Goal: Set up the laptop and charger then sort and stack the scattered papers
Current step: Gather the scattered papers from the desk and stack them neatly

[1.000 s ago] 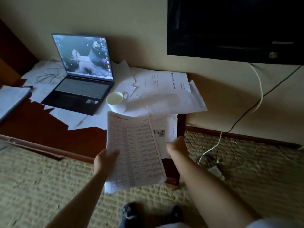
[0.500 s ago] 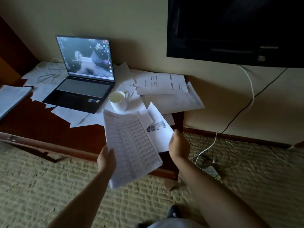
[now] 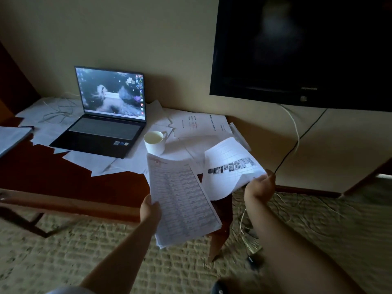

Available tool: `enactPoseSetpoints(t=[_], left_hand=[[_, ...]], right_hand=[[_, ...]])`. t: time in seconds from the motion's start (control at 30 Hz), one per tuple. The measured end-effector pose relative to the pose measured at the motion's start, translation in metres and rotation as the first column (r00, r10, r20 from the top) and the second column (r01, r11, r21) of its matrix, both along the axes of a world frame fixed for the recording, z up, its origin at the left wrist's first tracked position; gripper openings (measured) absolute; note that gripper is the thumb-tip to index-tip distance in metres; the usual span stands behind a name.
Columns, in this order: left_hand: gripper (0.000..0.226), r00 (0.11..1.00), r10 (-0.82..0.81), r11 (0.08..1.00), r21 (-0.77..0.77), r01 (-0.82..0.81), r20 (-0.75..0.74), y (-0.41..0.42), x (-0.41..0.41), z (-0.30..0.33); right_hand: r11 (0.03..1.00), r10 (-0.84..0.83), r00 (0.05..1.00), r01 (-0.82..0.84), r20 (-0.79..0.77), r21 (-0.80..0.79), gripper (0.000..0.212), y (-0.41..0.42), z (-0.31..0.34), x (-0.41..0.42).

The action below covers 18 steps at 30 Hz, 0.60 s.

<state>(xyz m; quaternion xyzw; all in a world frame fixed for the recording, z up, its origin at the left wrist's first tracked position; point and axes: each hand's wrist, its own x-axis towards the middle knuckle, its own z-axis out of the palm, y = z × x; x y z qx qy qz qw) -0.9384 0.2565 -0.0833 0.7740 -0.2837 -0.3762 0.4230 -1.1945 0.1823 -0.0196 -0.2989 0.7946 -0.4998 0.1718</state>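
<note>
- Laptop [image 3: 110, 115] open, lit, at desk's [image 3: 63, 183] back-left.
- Left hand [image 3: 151, 211] grips table-print stack [image 3: 182, 200] off the front edge.
- Right hand [image 3: 259, 185] pinches photo-strip sheet [image 3: 230, 166] above the right corner.
- I'd square it onto the stack, clear of mug [image 3: 154, 142].

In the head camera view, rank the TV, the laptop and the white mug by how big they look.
1. TV, cut off by the frame.
2. Laptop.
3. White mug, plainly smallest.
</note>
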Motion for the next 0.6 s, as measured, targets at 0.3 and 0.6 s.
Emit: enactPoseSetpoints(t=[0.3, 0.6], left_hand=[[0.029, 0.997, -0.057, 0.998, -0.010, 0.056, -0.052, 0.004, 0.000, 0.013], [0.034, 0.956, -0.094, 0.993, 0.048, 0.111, -0.278, 0.003, -0.031, 0.014]], right_hand=[[0.942, -0.294, 0.899, 0.330, 0.324, -0.060, 0.038, 0.014, 0.036, -0.007], [0.965, -0.261, 0.769, 0.221, 0.583, 0.139, 0.031, 0.043, 0.016, 0.007]])
